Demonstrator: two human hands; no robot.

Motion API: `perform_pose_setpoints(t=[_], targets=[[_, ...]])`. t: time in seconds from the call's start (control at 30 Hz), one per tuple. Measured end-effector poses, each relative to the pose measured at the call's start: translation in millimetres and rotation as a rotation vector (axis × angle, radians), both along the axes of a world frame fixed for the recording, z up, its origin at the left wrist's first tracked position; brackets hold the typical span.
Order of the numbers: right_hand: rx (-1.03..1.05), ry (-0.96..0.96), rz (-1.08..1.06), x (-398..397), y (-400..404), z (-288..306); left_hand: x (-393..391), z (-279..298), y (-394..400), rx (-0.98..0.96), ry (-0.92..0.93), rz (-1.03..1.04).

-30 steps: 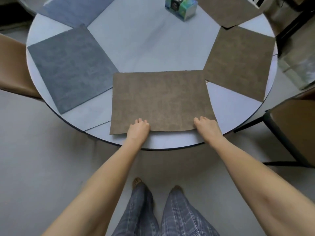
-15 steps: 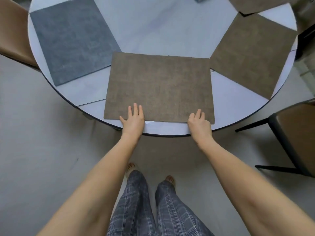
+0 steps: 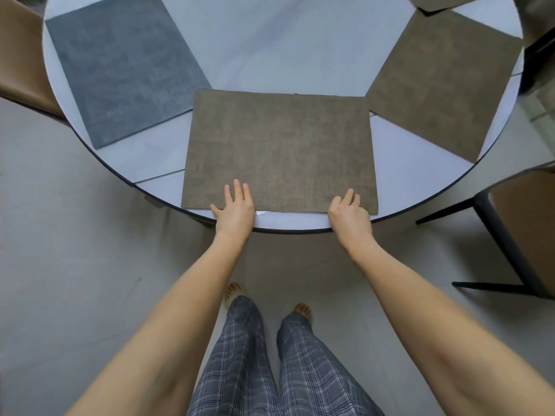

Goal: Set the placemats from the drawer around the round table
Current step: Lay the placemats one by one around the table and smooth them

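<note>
On the round tabletop, a grey placemat lies at the left, turned at an angle. The near brown placemat lies flat at the front edge, long axis left to right. The left hand rests flat-fingered on its near edge, its grip holding nothing; the right hand touches the same edge with relaxed fingers. Another brown placemat lies angled at the right.

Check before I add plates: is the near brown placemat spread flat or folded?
Spread flat: the near brown placemat lies as one sheet, both hands pressing its near edge.
</note>
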State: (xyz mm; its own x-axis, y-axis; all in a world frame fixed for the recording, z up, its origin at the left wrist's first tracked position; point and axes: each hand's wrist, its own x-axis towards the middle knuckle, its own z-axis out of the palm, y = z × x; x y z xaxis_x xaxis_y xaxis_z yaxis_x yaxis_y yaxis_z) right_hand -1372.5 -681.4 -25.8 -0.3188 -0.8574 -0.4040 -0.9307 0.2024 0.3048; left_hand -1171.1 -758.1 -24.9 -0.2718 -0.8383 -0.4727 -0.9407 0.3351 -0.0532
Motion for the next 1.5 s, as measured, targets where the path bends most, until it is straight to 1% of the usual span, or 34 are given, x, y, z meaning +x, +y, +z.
perform_pose_setpoints(t=[0.17,0.27,0.67,0.73,0.83,0.97,1.07,1.13,1.23,1.3,1.4,1.5], targets=[[-0.014,0.030,-0.001,0.6,5.3,1.2,3.6,-1.6,3.9,-0.016,-0.003,-0.009],[-0.033,-0.013,0.022,0.3,6.2,2.5,4.0,-2.0,5.6,-0.022,-0.001,-0.009],[-0.066,-0.045,0.027,1.7,13.7,4.8,5.2,0.6,5.0,-0.006,0.032,-0.014],[-0.024,-0.036,0.022,3.4,13.7,5.0,5.3,0.7,4.0,-0.003,0.041,-0.014],[-0.067,-0.004,0.040,3.5,12.4,1.9,5.9,0.7,2.5,0.003,0.045,-0.015],[-0.055,-0.033,0.026,3.7,13.1,-0.5,6.3,-0.1,1.7,-0.004,0.050,-0.025],[-0.011,0.009,0.004,4.8,13.0,5.2,8.1,0.9,-0.8,-0.002,0.050,-0.037],[0.004,-0.015,0.017,4.6,12.4,6.1,9.7,0.9,-2.7,0.008,0.052,-0.045],[0.001,0.026,0.063,0.6,11.7,11.5,10.7,-0.5,-3.0,-0.014,0.036,-0.061],[0.048,0.034,0.086,-0.9,13.2,15.8,9.7,-1.5,-0.9,-0.029,0.027,-0.065],[0.058,0.041,0.121,-1.9,10.7,18.5,8.4,-3.2,0.7,-0.046,0.014,-0.065],[0.060,0.040,0.117,-0.1,7.3,17.1,6.8,-2.6,1.0,-0.040,0.008,-0.059]])
